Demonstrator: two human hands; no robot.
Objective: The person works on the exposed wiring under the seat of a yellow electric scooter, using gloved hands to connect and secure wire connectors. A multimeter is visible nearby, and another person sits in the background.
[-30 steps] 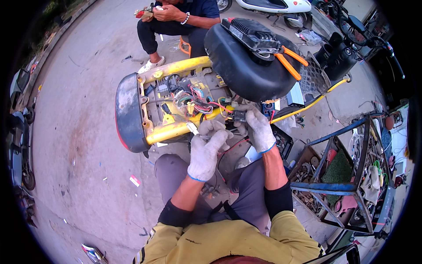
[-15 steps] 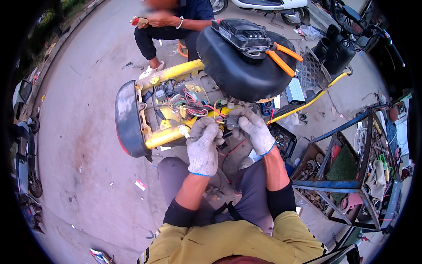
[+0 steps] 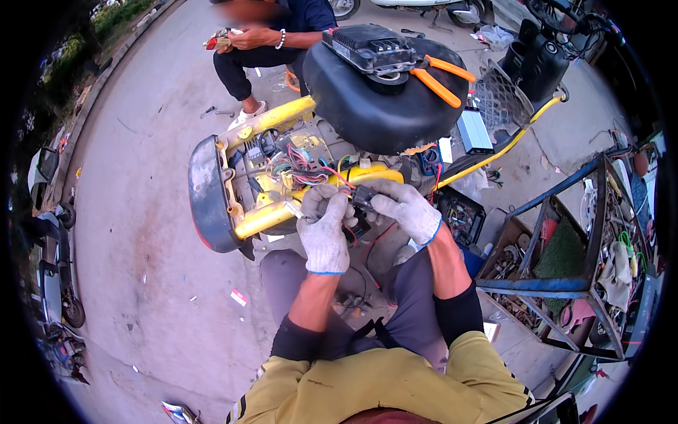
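Both my hands wear white knit gloves with blue cuffs and work close together at the near side of a yellow scooter frame. Between finger and thumb, my right hand grips a small black connector block with wires leading into it. My left hand is pinched closed just left of that block; its fingers hide what they hold. A small white connector shows beside the left fingertips. Beyond my hands, a bundle of coloured wires lies in the open frame.
A black scooter seat carries a finned controller box and orange-handled pliers. Right of the frame are a silver box, a multimeter and a blue metal rack of tools. Another person sits at the far side, hands holding something small.
The black connector block has tilted and shifted slightly left in my right fingers. My left hand stays pinched close by. The whole view has shifted a little.
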